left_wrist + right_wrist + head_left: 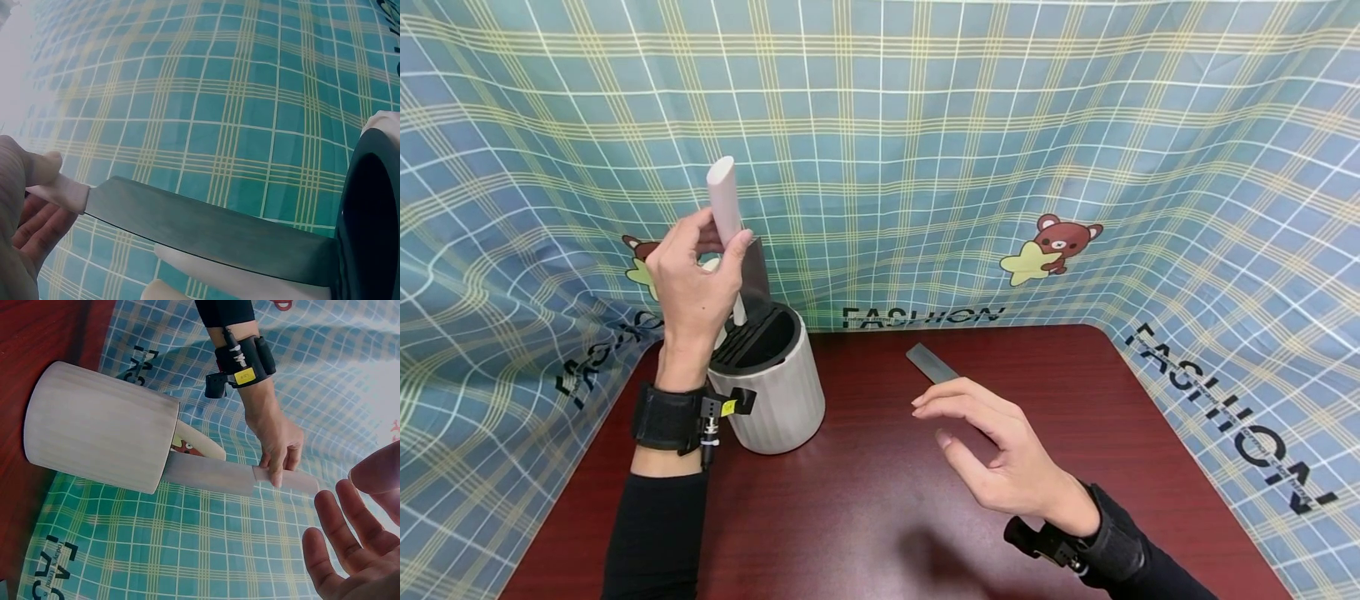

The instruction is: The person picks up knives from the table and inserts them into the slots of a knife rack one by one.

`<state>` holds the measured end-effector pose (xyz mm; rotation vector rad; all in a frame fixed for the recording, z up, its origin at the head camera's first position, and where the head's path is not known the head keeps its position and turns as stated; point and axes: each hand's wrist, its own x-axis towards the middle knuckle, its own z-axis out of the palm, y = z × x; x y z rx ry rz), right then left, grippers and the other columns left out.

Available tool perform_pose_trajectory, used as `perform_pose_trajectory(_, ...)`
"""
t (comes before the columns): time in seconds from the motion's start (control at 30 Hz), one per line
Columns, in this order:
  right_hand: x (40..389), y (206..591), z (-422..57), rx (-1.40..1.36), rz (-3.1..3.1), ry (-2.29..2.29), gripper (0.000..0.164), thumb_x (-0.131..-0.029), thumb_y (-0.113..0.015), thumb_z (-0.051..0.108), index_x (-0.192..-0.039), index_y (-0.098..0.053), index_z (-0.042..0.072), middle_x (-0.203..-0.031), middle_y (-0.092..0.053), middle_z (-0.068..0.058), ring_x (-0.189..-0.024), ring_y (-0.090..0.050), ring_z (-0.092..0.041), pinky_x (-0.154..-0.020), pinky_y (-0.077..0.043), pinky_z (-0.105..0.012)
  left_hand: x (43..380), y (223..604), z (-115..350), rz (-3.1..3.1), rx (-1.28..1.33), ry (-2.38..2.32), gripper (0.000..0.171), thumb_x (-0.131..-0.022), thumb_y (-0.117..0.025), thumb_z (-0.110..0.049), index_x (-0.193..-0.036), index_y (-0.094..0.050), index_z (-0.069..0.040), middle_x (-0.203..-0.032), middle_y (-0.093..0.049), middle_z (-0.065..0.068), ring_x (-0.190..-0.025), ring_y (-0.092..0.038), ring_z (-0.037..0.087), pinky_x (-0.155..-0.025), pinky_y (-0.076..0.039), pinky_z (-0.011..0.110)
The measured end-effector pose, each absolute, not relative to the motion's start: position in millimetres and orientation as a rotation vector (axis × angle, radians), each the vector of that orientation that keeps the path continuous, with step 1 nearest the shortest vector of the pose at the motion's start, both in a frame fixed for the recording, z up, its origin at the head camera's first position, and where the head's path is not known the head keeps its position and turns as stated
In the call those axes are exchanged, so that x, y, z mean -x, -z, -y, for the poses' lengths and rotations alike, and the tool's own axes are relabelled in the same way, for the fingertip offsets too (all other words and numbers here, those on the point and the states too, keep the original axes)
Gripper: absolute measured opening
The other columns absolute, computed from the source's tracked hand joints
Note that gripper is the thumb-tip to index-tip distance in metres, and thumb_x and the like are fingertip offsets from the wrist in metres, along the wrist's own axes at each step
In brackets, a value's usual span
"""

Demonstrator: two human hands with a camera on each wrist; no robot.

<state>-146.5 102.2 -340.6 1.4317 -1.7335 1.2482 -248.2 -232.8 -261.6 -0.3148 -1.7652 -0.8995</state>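
Observation:
My left hand (695, 271) pinches the pale handle of a broad-bladed kitchen knife (200, 222) between thumb and fingers. The knife stands upright, its grey blade reaching down into the round knife holder (782, 408), with the lower end hidden inside. That holder is off-white and ribbed outside, with a black slotted insert at the top. Beside the blade, another pale handle (200, 440) sticks out of it. Over the table to the right, my right hand (1003, 446) hovers with loosely bent fingers and holds nothing.
A flat grey strip (931, 363) lies on the dark red table (850, 508), partly hidden behind my right fingers. Plaid cloth (880, 167) with bear prints and lettering hangs behind the table and along both sides.

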Motion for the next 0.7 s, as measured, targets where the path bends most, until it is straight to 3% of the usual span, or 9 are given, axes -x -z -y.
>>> perform_pose_trajectory(0.27,146.4,340.8,-103.1,-1.426,1.736,-1.260,0.045,-0.074,-0.057,-0.018,-0.113,-0.068,0.001,-0.113,-0.068,-0.012,-0.109,-0.065,-0.022,-0.100,-0.049,-0.023,250.9,263.8,236.5,1.739,0.301,0.931,0.035,-0.089,-0.078,-0.018,-0.118,-0.072,0.002,-0.109,-0.075,0.020,-0.084,-0.068,0.011,-0.079,-0.050,0.009)
perform_pose_trajectory(0.5,145.8,341.7,-103.3,-1.420,1.749,-1.268,0.045,-0.074,-0.057,-0.018,-0.114,-0.068,0.001,-0.113,-0.069,-0.012,-0.109,-0.065,-0.021,-0.100,-0.049,-0.023,250.2,265.7,235.7,1.740,0.297,0.928,0.036,-0.090,-0.078,-0.018,-0.118,-0.071,0.003,-0.110,-0.074,0.022,-0.085,-0.072,0.031,-0.080,-0.049,0.008)
perform_pose_trajectory(0.7,146.0,342.0,-103.4,-1.414,1.756,-1.264,0.044,-0.075,-0.057,-0.017,-0.114,-0.068,0.001,-0.113,-0.069,-0.011,-0.109,-0.065,-0.021,-0.100,-0.049,-0.023,249.4,266.3,234.6,1.732,0.285,0.930,0.036,-0.089,-0.078,-0.018,-0.118,-0.072,0.003,-0.109,-0.075,0.021,-0.085,-0.071,0.030,-0.080,-0.049,0.009)
